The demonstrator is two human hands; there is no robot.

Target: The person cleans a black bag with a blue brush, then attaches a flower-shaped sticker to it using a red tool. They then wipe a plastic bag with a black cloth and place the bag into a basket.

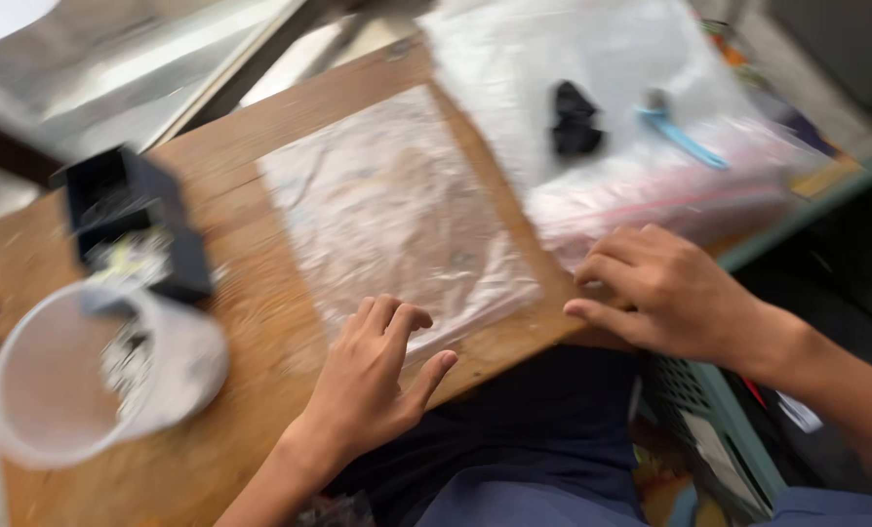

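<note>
Head view: clear plastic bag [397, 210], crinkled, glossy, flat at the middle of the wooden board [231, 322]. Left hand [373, 376] released, fingertips touching its near edge. Right hand [655, 288] half-curled, gripping nothing, on board's right edge.

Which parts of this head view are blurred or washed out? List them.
Head view: motion blur smears everything, worst on the translucent plastic cup and black box; glare whitens the clear plastic bags top right; both hands, left hand and right hand, stay recognisable.
</note>
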